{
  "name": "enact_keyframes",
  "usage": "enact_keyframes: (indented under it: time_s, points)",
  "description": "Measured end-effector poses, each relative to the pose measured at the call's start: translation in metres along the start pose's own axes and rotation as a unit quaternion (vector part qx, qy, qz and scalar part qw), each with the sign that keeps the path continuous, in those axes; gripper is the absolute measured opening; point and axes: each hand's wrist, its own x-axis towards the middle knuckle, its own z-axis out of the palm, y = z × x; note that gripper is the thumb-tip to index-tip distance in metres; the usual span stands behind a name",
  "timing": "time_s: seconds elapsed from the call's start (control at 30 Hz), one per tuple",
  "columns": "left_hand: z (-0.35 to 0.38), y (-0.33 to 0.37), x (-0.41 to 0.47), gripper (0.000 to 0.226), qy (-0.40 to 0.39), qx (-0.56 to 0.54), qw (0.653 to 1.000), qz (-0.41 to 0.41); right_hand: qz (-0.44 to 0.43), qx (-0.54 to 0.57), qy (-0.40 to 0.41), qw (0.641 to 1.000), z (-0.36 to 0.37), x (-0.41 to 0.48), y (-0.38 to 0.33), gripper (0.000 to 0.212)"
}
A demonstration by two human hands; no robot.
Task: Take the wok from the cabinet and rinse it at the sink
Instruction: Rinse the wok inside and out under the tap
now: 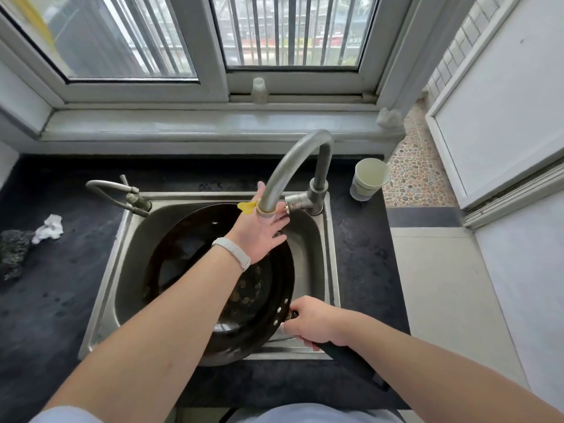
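The wok is set tilted in the steel sink, its dark bowl leaning toward the left and its near rim raised over the sink's front edge. The black handle is gripped by the right hand, with the fingers curled round it close to the riveted rim. The left hand is held out above the wok with its fingers straight and spread. It is placed just behind the mouth of the curved faucet, beside the faucet's short side lever, and nothing is grasped in it. A pale wristband is worn on the left wrist. A yellow tab is seen at the spout's end. No stream of water can be made out.

On the dark surface, a paper cup is stood right of the faucet, and a crumpled tissue is laid beside a dark scouring pad at the far left. A small bottle is kept on the window ledge.
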Motion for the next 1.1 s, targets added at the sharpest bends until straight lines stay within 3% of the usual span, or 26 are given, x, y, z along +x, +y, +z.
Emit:
enact_keyframes:
  time_s: [0.23,0.37,0.5,0.6,0.7,0.9,1.0,1.1]
  points:
    - [0.011,-0.009,0.002,0.088,-0.017,0.01,1.0,0.011,0.003,0.014,-0.005,1.0,-0.002,0.002,0.005,0.013]
    - [0.006,-0.012,-0.001,0.075,0.004,0.03,0.999,0.017,0.008,0.011,0.0,1.0,-0.004,0.001,0.006,0.012]
    - [-0.004,-0.012,-0.008,0.05,0.123,0.059,0.99,0.042,0.001,-0.012,0.008,1.0,-0.008,-0.004,0.004,0.012]
    - [-0.03,-0.018,-0.024,0.041,0.201,0.142,0.969,0.03,-0.002,-0.01,0.015,1.0,-0.008,-0.009,0.002,0.013]
    - [-0.078,-0.031,-0.048,0.027,0.227,0.262,0.934,0.083,-0.003,-0.006,0.026,1.0,-0.004,-0.01,0.002,0.014]
    - [-0.154,-0.051,-0.1,0.032,0.34,0.44,0.814,0.167,-0.007,-0.016,0.057,0.998,0.004,-0.013,-0.004,0.011]
    - [-0.179,-0.05,-0.119,0.033,0.356,0.442,0.801,0.189,-0.009,-0.013,0.08,0.997,0.005,-0.015,-0.011,0.012]
    - [-0.197,-0.044,-0.123,0.049,0.364,0.43,0.811,0.156,-0.011,-0.026,0.097,0.995,0.005,-0.02,-0.018,0.013]
